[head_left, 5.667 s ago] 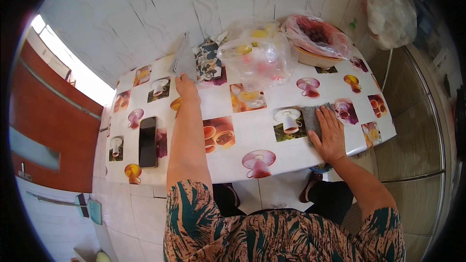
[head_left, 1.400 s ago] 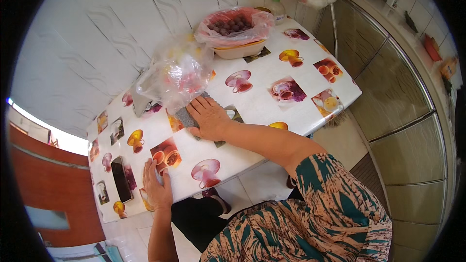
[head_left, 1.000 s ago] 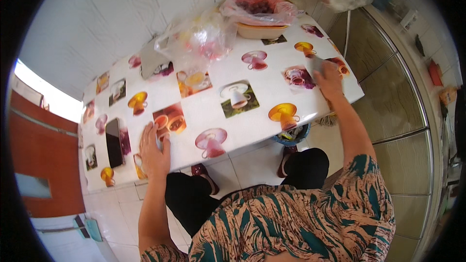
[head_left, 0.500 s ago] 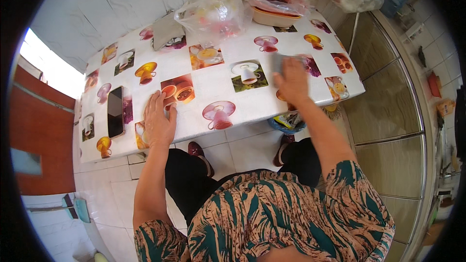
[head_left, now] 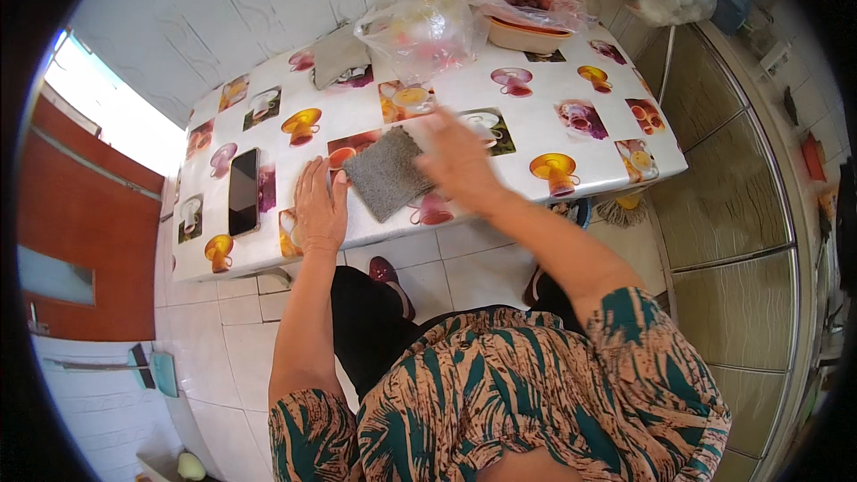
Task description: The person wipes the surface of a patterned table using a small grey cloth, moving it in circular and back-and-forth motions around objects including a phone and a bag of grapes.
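On the printed tablecloth (head_left: 536,125), my left hand (head_left: 320,210) lies flat near the front edge, fingers stretched out and holding nothing. A grey cloth (head_left: 388,177), folded into a rough square, rests on the table just to its right. My right hand (head_left: 464,165) is at the cloth's right edge, blurred by motion, with its fingers extended. The cloth looks sharp while the hand is smeared; whether the thumb touches it is hard to tell. Left of my left hand lies a dark-screened phone (head_left: 244,192).
Along the wall are a folded grey-beige cloth item (head_left: 341,55), a clear plastic bag (head_left: 420,31) and a bag-lined basin (head_left: 527,34) with dark contents. A blue bin (head_left: 583,212) and a brush head (head_left: 622,211) sit below the right front edge; cabinets (head_left: 732,187) stand at the right.
My right hand has swept left across the table, and the grey cloth now lies beside my left hand. The left hand stays flat on the table. The view has shifted slightly.
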Tool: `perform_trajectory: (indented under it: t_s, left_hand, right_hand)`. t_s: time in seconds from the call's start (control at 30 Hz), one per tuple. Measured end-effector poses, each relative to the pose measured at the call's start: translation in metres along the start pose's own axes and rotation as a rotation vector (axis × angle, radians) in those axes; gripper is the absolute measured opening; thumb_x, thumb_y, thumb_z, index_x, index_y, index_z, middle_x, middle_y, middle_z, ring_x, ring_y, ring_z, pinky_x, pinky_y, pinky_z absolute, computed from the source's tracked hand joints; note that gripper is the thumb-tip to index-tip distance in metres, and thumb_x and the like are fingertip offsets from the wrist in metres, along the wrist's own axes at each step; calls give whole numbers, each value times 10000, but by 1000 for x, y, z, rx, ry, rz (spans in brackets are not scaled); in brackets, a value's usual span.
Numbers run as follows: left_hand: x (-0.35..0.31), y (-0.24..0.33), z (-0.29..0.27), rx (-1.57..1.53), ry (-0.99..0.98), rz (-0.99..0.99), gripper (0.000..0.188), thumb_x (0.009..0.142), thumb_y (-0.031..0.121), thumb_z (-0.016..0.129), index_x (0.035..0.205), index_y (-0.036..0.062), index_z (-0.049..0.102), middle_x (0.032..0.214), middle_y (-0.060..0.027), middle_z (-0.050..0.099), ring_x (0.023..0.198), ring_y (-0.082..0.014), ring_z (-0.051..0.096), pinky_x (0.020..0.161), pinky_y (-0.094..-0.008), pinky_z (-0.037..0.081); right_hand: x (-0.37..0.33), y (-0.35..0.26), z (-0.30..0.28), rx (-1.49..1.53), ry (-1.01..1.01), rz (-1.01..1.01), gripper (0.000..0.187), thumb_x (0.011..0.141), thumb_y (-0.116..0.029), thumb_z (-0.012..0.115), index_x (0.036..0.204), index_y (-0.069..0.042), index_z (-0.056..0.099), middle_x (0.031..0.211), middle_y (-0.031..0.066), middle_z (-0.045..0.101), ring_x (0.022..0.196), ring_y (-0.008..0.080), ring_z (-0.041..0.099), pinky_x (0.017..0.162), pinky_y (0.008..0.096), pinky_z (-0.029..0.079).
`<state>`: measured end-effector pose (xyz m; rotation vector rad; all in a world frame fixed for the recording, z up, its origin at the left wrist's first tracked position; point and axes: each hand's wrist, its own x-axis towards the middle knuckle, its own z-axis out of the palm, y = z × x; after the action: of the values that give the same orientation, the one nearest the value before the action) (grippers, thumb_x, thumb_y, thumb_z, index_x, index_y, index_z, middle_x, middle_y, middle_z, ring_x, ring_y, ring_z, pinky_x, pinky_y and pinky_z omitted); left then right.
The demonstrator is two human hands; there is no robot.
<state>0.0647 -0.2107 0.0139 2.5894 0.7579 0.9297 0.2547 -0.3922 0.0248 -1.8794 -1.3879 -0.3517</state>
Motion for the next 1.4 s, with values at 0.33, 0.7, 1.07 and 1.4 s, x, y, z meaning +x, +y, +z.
perform_trajectory:
  t_s: [0.33, 0.7, 1.07, 1.4]
  left_hand:
    - [-1, -1, -8, -31, -80, -8, 473, 980, 341, 489, 1313, 7, 516, 1355, -176, 524, 1299, -335, 440, 1108, -429, 306]
    - [13, 57, 26, 120, -266, 201, 558, 952, 325, 485, 1421, 31, 409, 1484, -159, 391, 1403, -296, 320, 1157, -467, 207]
    - [19, 82, 43, 254, -301, 122, 651, 929, 541, 436, 1474, 187, 388, 1537, -151, 304, 1435, -319, 241, 1161, -498, 141]
    - [-39, -8, -37, 392, -199, -39, 616, 957, 475, 475, 1478, 164, 375, 1532, -157, 328, 1423, -333, 283, 1144, -498, 204]
  right_hand:
    - [-82, 125, -112, -747, 20, 531, 642, 939, -465, 502, 1367, 11, 464, 1450, 203, 428, 1372, 348, 357, 1093, 493, 280]
    - [-77, 106, -113, -760, 73, 562, 689, 934, -507, 489, 1361, 34, 470, 1442, 184, 450, 1363, 328, 375, 1089, 463, 277]
    - [-76, 107, -116, -747, -15, 646, 711, 920, -519, 500, 1407, -6, 429, 1479, 169, 405, 1378, 326, 351, 1118, 475, 244]
    - [-78, 105, -118, -768, -12, 629, 694, 917, -510, 514, 1408, -26, 437, 1473, 169, 409, 1375, 321, 352, 1114, 477, 250]
